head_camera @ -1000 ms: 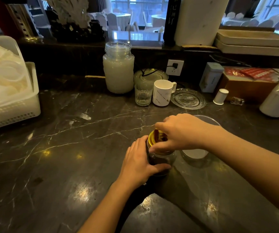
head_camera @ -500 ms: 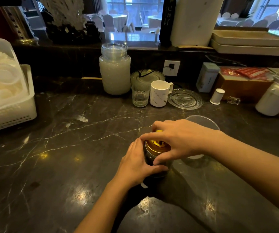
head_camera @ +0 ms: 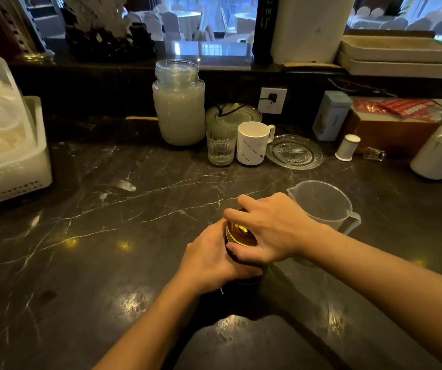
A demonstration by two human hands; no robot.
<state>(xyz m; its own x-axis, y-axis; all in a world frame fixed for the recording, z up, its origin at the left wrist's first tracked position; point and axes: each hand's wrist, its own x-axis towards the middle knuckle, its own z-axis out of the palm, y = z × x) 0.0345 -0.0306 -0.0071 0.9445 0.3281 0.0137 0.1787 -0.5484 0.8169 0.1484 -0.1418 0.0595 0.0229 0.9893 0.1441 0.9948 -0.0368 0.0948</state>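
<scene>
A small dark glass jar with a yellow lid stands on the dark marble counter near its front edge. My left hand wraps around the jar's body from the left and hides most of it. My right hand comes from the right, lies over the top, and its fingers and thumb grip the rim of the lid. Just behind my right hand stands a clear plastic measuring jug with a handle on its right side.
At the back stand a big glass jar of whitish liquid, a drinking glass, a white mug and a glass dish. A white basket sits at the left; a white pot and a small tin at the right.
The lid stood tilted above the jar's mouth a second ago; it now lies flat on the jar with my right hand spread over it. My left hand kept its hold.
</scene>
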